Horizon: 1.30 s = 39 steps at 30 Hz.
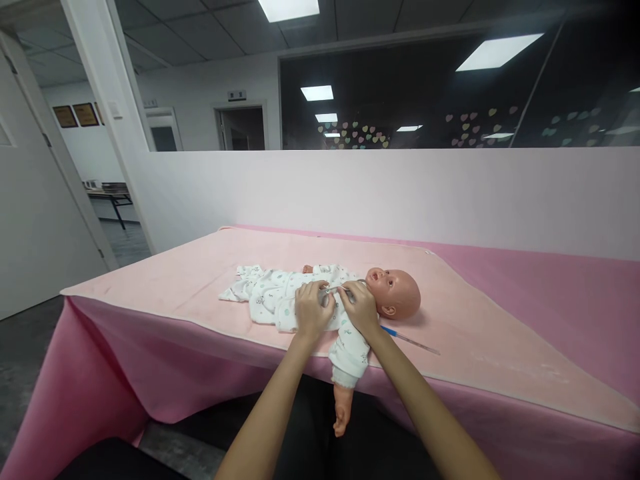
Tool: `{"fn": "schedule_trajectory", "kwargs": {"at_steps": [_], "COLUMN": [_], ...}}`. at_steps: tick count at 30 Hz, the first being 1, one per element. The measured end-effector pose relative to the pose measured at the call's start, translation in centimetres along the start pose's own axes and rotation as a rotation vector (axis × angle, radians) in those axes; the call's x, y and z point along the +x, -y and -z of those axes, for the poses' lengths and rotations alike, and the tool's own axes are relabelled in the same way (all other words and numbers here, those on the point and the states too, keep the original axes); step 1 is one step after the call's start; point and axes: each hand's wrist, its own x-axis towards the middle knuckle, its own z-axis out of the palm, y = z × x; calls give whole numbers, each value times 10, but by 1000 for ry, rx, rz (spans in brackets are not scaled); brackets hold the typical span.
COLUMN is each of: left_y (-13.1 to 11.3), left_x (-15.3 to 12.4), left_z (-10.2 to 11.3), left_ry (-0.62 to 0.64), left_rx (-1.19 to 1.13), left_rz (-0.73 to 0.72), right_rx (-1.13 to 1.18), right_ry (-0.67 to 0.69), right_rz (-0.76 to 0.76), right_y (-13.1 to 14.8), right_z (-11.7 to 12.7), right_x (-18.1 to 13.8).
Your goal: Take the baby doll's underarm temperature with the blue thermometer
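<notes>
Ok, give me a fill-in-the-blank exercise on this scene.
The bald plastic doll in white printed clothes lies on its ____.
The bare left hand is farther from the doll's head than the ____ hand.
On the slim straight stick, the end nearer the doll is coloured ____.
Missing words: back; right; blue.

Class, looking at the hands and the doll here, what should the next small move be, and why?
Perhaps steady the left hand and ease the right hand gently toward the doll's head, to test whatever they handle: both are close together at the front of the patterned outfit, but the detail between them is too small to make out.
</notes>
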Motion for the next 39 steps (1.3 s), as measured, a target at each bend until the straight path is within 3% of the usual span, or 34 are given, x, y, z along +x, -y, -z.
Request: {"fn": "schedule_trajectory", "kwargs": {"at_steps": [39], "left_y": [2], "left_x": [1], "left_z": [-1], "left_ry": [-54], "left_rx": [7], "left_rz": [58], "right_rx": [7], "right_ry": [-6], "right_rz": [-3], "right_y": [-1], "right_z": [0], "right_x": [-1]}}
